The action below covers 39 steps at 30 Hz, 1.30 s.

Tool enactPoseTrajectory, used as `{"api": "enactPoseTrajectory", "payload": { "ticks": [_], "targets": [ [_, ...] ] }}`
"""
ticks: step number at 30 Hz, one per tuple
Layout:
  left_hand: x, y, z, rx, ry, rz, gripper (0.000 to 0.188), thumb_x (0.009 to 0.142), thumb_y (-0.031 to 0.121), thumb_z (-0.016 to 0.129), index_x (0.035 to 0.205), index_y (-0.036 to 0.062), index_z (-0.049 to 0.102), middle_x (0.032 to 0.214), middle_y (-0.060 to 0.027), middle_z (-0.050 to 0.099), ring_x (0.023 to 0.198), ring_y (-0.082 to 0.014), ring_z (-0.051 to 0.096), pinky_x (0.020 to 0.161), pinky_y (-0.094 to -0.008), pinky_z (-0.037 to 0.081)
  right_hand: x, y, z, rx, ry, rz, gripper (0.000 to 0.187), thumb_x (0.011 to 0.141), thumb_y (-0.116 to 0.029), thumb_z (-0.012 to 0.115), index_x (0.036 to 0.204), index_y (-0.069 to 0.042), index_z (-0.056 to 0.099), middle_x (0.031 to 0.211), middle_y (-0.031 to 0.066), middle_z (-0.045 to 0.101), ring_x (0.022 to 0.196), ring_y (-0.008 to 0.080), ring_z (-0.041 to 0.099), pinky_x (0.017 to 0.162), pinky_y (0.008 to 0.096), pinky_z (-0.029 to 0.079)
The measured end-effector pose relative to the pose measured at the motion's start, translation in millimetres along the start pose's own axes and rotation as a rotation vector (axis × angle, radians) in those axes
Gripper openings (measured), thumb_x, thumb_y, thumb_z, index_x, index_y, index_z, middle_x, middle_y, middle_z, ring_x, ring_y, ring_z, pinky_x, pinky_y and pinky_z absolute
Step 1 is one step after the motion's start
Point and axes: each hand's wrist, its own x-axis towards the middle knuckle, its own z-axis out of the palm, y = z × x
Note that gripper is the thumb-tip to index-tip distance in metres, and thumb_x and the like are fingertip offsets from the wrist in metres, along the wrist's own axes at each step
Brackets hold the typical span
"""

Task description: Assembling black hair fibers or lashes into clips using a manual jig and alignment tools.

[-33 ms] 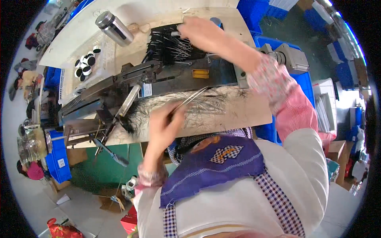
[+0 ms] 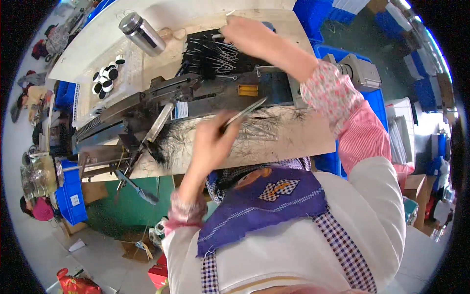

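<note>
We see the left hand (image 2: 215, 142) over the near part of the bench (image 2: 308, 139), fingers closed around the slim metal tweezers (image 2: 250, 109); its grip is blurred, so exact finger placement we can't tell. The tweezers point up and right, tips looking close together, just short of the yellow block (image 2: 247, 91). Loose dark strands (image 2: 188, 133) lie beneath and around that hand. The right hand (image 2: 245, 35) is at the far edge of the black mat (image 2: 193, 60), fingers bunched; whether it's pinching anything we can't tell, though a small light piece (image 2: 217, 36) shows right by its fingertips. Metal pins (image 2: 223, 61) lie on the mat, below that hand. To handle these well, we'd keep the tweezers low and lined up with whatever they pick, squeeze lightly so thin parts don't spring off, and lift one pin at a time so neighbours don't tangle. We'd also keep the left wrist off the strands, and both sleeves clear of the metal rig (image 2: 161, 93).
</note>
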Motion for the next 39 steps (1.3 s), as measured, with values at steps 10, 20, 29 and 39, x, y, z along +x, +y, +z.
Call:
{"api": "enactPoseTrajectory", "payload": {
  "ticks": [10,20,29,39],
  "targets": [
    [86,-11,-2,0.658,0.069,0.282,0.015,0.080,0.015,0.057,0.082,0.0058,0.069,0.074,-0.0105,0.066,0.073,-0.0293,0.065,0.065,-0.0398,0.052,-60,-16,-6,0.433,0.074,-0.277,0.014,0.078,-0.016,0.064,0.082,-0.003,0.060,0.080,0.0134,0.058,0.081,0.0333,0.058,0.071,0.0419,0.048],
    [15,-37,-2,0.206,0.739,0.285,0.022,0.092,0.025,0.055,0.097,0.0067,0.066,0.074,-0.0048,0.061,0.053,-0.0161,0.057,0.046,-0.0277,0.044,-25,-46,22,0.728,0.277,-0.287,0.018,0.081,-0.017,0.064,0.094,-0.005,0.067,0.086,0.0139,0.065,0.082,0.0335,0.062,0.074,0.0411,0.050],
    [16,-4,-51,-2.214,-0.129,-0.256,0.047,0.095,0.039,0.047,0.105,-0.0067,0.050,0.060,-0.0020,0.045,0.037,-0.0073,0.039,0.032,-0.0213,0.029,-17,-51,23,0.687,0.096,-0.165,0.017,0.081,-0.013,0.064,0.092,-0.002,0.069,0.086,0.0135,0.067,0.080,0.0306,0.064,0.073,0.0362,0.051],
    [13,-3,0,-0.479,0.173,-0.422,0.030,0.089,0.021,0.057,0.107,-0.0017,0.049,0.069,-0.0048,0.057,0.047,-0.0124,0.050,0.043,-0.0228,0.040,-13,-60,27,0.664,0.072,-0.152,0.014,0.079,-0.011,0.065,0.088,-0.001,0.068,0.086,0.0134,0.067,0.081,0.0308,0.064,0.073,0.0365,0.050]
  ]
}}
